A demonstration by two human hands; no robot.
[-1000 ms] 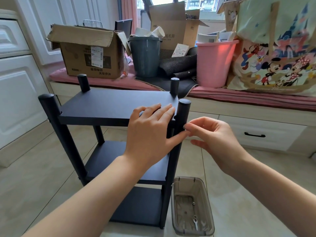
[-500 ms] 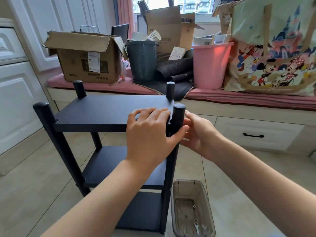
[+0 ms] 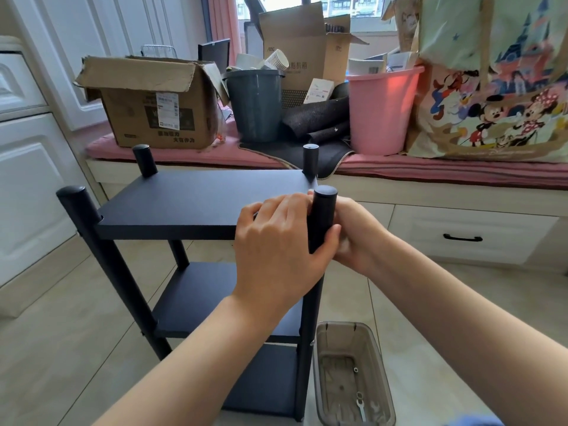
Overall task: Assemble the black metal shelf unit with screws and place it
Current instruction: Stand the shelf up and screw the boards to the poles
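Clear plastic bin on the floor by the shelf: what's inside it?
Inside the clear bin lies a small wrench and a few tiny pieces of hardware, too small to identify. Its near end is cut off by the frame.

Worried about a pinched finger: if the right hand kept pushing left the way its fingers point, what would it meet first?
Most likely the near right post of the shelf; the right hand already sits against it, with the left hand gripping from the other side.

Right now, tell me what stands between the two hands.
The shelf's near right post, in the head view. The left hand grips it from one side; the right hand is against its other side.
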